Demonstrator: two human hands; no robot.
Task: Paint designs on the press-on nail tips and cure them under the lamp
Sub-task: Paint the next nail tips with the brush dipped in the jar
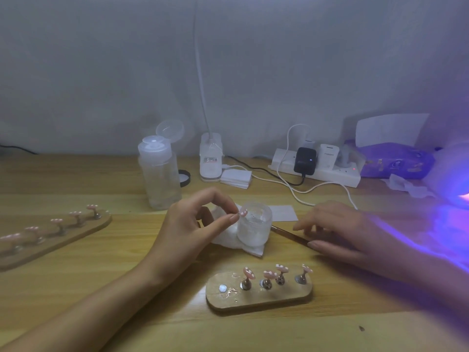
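The left hand (pixel 200 221) is raised over the wooden table (pixel 106 308), thumb and forefinger pinching a pink nail tip (pixel 243 212) dotted with white. It holds the tip just in front of a small clear jar (pixel 255 226). The jar stands on a crumpled white wipe (pixel 225 237). The right hand (pixel 337 232) lies low over the table to the right of the jar. Its fingers are loosely extended above the handle end of a thin nail brush (pixel 289 235), and its thumb is beside that end; motion blur keeps me from telling whether it grips the brush. The brush lies flat, its tip pointing toward the jar. Nearest the person sits a small wooden holder board (pixel 258 299) carrying four more dotted pink tips on metal stands (pixel 266 283), with a bare round spot (pixel 222 288) at its left end. A longer wooden board (pixel 54 241) at the far left holds a row of five similar tips. Behind the jar stand a clear pump bottle (pixel 160 176) with its flip cap open, a stack of white pads (pixel 236 177) and a white power strip (pixel 317 172) with chargers plugged in. At the right edge the curing lamp (pixel 456 179) glows violet over the table.
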